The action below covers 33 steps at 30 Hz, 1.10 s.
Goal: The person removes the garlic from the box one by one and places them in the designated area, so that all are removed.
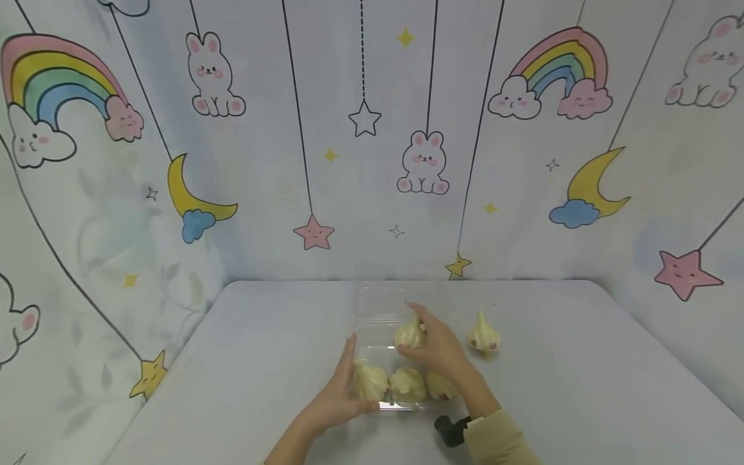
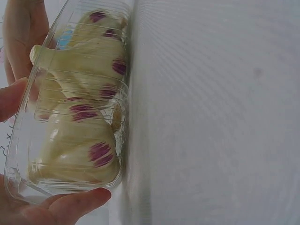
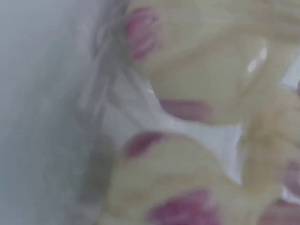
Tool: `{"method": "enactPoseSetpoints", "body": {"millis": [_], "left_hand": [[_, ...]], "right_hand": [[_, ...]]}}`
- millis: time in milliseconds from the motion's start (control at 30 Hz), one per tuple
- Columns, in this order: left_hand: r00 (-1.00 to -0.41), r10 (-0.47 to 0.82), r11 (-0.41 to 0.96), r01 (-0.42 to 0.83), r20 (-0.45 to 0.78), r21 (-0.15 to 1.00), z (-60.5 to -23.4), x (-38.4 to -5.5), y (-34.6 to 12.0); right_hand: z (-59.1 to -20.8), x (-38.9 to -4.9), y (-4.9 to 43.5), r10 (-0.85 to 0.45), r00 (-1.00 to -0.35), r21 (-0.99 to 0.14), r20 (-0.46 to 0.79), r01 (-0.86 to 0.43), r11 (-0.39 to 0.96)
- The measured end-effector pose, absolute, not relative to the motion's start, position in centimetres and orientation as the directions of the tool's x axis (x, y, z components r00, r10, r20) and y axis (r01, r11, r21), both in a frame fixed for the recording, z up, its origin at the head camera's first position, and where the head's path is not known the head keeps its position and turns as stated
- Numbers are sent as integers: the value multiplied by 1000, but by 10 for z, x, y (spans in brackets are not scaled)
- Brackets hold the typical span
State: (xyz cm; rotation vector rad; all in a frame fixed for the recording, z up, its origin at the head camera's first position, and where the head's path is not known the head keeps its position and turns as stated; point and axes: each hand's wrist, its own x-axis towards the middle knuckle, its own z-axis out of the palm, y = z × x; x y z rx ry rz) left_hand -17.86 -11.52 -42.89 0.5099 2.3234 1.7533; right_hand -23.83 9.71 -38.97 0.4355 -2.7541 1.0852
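A clear plastic box (image 1: 400, 407) stands on the table, its lid (image 1: 380, 302) folded back behind it. Along the near side of the box lie three pale garlic bulbs (image 1: 408, 385), with purple patches showing in the left wrist view. My left hand (image 1: 337, 397) grips the left side of the box, thumb (image 2: 77, 205) at its near corner. Over the far part of the box, my right hand (image 1: 440, 349) pinches another garlic bulb (image 1: 409, 334) between thumb and fingers. Through the blurred right wrist view, garlic bulbs (image 3: 187, 164) show close up behind clear plastic.
One more garlic bulb (image 1: 484, 336) sits on the white table (image 1: 558, 387) to the right of the box. A small black object (image 1: 450, 431) lies near the right sleeve (image 1: 496, 439). A patterned cloth (image 1: 261, 161) hangs behind and at the sides.
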Motion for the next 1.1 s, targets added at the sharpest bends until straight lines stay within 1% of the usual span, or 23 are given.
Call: {"method": "enactPoseSetpoints", "body": {"millis": [233,500,767,933,1100], "left_hand": [[-928,370,248,155,54,956,-429,-178,-115],[-924,381,225,134,40,965,-428,-177,-115],[-923,381,226,147,52,963,-428,-177,-115],[-925,376,242,152,51,958,-428,-176,-115],[-920,389,222,149,53,963,-429,-177,-116]], "right_hand": [[-385,-237,109,-215,-948,-695,236,-319,644],[-381,-235,124,-266,-919,-694,290,-394,603],[-377,-234,137,-242,-924,-715,296,-382,585],[-380,-236,145,-242,-917,-715,318,-399,574],[-380,-237,157,-221,-918,-712,330,-396,580]]}}
